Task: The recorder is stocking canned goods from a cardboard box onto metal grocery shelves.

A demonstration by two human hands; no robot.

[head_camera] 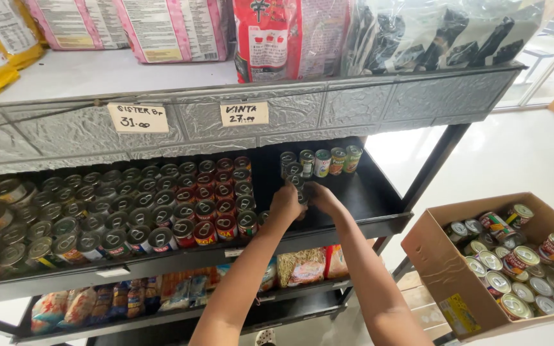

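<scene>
Both hands, left hand (286,203) and right hand (322,197), closed around upright cans (298,186); can row (320,160) just beyond, far side.

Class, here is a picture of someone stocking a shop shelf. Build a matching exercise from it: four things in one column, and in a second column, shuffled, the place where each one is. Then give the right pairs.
Things
1. Cardboard box
2. Paper price tags
3. Both hands, left hand and right hand
4. Large bags

Places
A. on the top shelf
B. stuck to the front edge of the top shelf
C. on the floor at the right, full of cans
D. at a stack of cans on the middle shelf

Pairs: 1-C, 2-B, 3-D, 4-A
</scene>
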